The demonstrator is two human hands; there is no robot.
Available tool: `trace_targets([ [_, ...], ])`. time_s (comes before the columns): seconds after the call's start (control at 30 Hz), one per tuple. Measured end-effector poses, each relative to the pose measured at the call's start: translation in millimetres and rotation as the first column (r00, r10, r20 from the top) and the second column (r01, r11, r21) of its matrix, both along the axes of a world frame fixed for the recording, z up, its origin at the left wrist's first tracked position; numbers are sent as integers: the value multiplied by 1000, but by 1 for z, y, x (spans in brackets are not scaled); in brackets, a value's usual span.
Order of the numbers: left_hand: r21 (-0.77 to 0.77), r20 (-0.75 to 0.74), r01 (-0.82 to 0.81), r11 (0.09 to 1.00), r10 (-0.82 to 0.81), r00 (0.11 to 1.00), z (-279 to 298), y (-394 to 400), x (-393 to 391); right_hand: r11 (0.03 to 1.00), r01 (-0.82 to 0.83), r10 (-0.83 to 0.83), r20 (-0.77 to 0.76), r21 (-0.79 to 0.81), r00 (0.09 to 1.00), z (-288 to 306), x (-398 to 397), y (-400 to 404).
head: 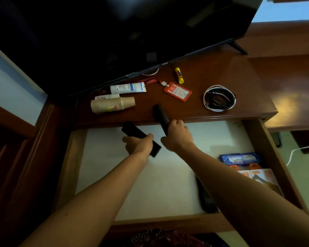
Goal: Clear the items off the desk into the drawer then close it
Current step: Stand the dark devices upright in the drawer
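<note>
The wooden drawer (pixel 268 150) stands pulled out below the desk (pixel 239 82). My left hand (pixel 140 144) grips a flat black remote (pixel 132 131) over the drawer's back left. My right hand (pixel 177 137) grips a second black remote (pixel 161 114) whose far end reaches over the desk edge. On the desk lie a stack of paper cups (pixel 112 104), a white tube (pixel 128 88), a smaller white tube (pixel 106 96), an orange badge holder (pixel 177 91) on a red lanyard, a yellow glue stick (pixel 179 75) and a coiled black-and-white cable (pixel 219 98).
A large dark TV (pixel 132 32) stands on the desk behind the items. Inside the drawer lie a blue packet (pixel 239 158), orange-printed packets (pixel 257 175) at the right and a dark object (pixel 205 198) partly under my right forearm. A white cord (pixel 296 152) runs on the floor.
</note>
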State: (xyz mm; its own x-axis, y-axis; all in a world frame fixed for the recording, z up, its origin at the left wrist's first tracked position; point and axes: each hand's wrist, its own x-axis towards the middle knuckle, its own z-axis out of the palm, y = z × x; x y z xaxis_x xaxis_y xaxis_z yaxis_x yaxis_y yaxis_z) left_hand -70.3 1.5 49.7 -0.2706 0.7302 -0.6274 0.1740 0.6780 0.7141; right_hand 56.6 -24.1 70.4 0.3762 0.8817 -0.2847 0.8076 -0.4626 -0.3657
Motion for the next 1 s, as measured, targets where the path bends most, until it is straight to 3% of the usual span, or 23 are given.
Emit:
trace_targets([
  [0.3,28,-143,222,975,-216,966,-18,-22,-9,996,17,-20,-41,-83,999,-25,17,-58],
  [0.4,-39,-229,380,924,-379,897,-28,-40,-6,983,41,-52,-58,-178,997,-33,19,-81],
  [0.67,-236,-269,658,715,-698,663,-67,-99,19,917,-7,-30,-87,-400,996,-64,26,-136],
  [0.83,-237,-361,764,600,-785,504,-82,-116,19,904,-29,-8,-83,-426,997,-77,19,-153],
  [1.0,-183,-385,806,564,-795,469,-89,-126,15,925,-13,-33,-114,-380,993,-84,12,-159],
])
